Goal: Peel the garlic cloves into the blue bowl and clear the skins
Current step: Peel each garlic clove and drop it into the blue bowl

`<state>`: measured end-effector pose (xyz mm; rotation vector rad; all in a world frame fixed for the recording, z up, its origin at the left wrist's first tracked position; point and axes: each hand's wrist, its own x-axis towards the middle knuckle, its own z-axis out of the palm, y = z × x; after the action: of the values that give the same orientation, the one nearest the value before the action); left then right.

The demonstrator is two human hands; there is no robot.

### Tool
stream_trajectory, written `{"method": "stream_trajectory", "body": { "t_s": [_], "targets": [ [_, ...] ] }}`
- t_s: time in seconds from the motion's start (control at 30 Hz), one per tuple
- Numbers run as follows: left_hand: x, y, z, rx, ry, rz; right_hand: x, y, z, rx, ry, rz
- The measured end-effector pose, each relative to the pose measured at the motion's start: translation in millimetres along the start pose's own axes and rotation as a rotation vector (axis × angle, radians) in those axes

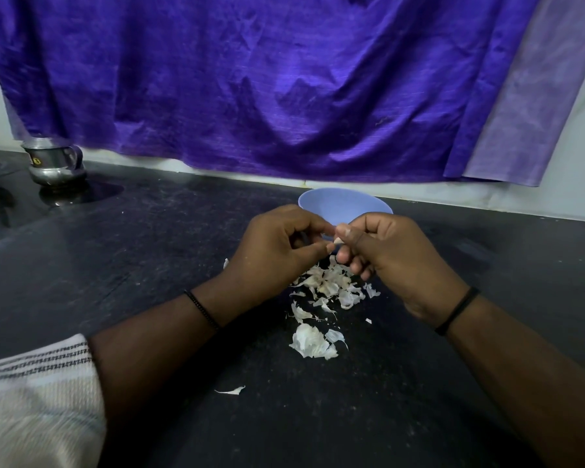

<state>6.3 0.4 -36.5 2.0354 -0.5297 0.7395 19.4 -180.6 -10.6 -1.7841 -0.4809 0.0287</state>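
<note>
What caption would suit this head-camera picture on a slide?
Both hands, left hand and right hand, pinch a garlic clove before the blue bowl, skins littering the dark counter.

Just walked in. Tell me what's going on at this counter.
A person is peeling garlic over a dark counter. Both the left hand and the right hand pinch one garlic clove between their fingertips, just in front of the blue bowl. A pile of loose skins lies on the counter below the hands, with more scattered nearer the person. The bowl's contents are hidden from here.
</note>
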Motion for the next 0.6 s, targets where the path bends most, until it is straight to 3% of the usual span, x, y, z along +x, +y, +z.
{"method": "stream_trajectory", "body": {
  "t_s": [0.17, 0.33, 0.6],
  "targets": [
    [-1, 3, 1, 0.081, 0.001, 0.036, 1, 5, 7, -0.009, 0.142, -0.063],
    [-1, 3, 3, 0.187, -0.071, 0.001, 0, 10, 12, -0.129, 0.136, -0.085],
    [2, -1, 1, 0.197, -0.036, -0.022, -3, 7, 7, -0.603, 0.045, -0.249]
  ]
}}
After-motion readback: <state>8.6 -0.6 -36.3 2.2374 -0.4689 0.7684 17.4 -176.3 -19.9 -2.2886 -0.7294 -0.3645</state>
